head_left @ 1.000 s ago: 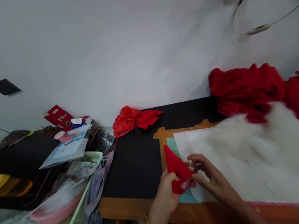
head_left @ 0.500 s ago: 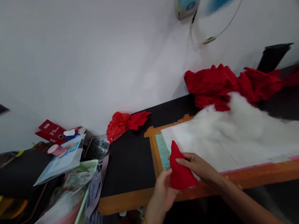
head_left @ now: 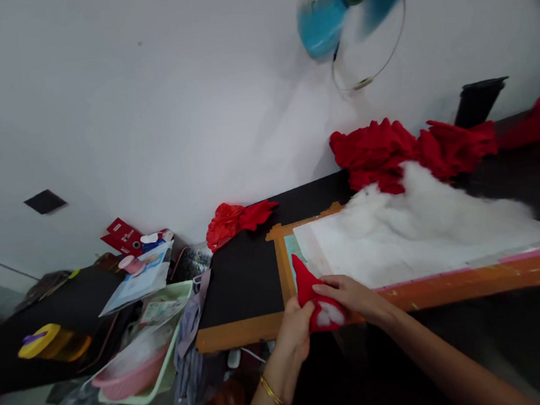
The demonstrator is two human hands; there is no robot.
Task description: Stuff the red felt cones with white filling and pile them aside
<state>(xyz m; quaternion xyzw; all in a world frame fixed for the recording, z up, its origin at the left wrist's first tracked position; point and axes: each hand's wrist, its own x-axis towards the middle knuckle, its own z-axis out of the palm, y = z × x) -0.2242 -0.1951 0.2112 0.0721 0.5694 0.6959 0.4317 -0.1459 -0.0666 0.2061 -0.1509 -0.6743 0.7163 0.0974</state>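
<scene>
A red cone-shaped fabric piece point(head_left: 306, 280) is held between both hands over the table's front edge, its pointed tip up. White stuffing point(head_left: 330, 313) shows in its open lower end. My left hand point(head_left: 295, 327), with a gold bracelet at the wrist, is closed on the left side of the cone, thumb at the opening. My right hand point(head_left: 348, 295) grips the right side, thumb across the front. Behind them a large heap of fluffy white stuffing point(head_left: 433, 212) lies on a white sheet point(head_left: 319, 245).
Red fabric pieces point(head_left: 379, 150) are piled against the wall behind the stuffing. A red plastic bag point(head_left: 224, 225) lies at the table's back left. A blue-bladed fan point(head_left: 324, 25) hangs above. Left stand a pale green basket point(head_left: 165, 372) and a yellow-lidded jar point(head_left: 49, 341).
The cone's lower end has turned toward me and opened, so white stuffing now shows inside it. Both hands still grip it. The camera view has shifted slightly.
</scene>
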